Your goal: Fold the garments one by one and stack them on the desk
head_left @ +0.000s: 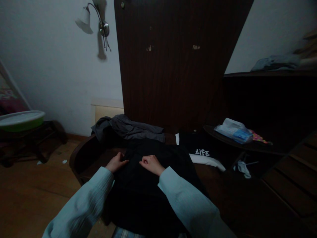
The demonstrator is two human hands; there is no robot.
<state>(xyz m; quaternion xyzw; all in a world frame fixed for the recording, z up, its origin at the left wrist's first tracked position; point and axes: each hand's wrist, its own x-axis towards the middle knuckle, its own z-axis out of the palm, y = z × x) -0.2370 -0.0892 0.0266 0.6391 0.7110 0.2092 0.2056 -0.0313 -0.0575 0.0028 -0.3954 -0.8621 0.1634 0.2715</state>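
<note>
A black garment [146, 198] lies spread over the dark wooden bench in front of me and hangs toward my lap. What kind of garment it is I cannot make out in the dim light. My left hand [117, 162] is at its left edge, fingers bent on the cloth and thumb stretched to the right. To the right, my right hand [152, 164] is curled, with thumb and forefinger pinched on the same black cloth. Both hands rest at about the same height, a short gap apart.
A grey crumpled cloth [133, 127] lies along the bench's back. Right of it is a folded black-and-white garment [200, 148] with white lettering. A tissue pack [234, 130] sits on a side shelf. At left, a green basin [22, 121] stands on a low stool.
</note>
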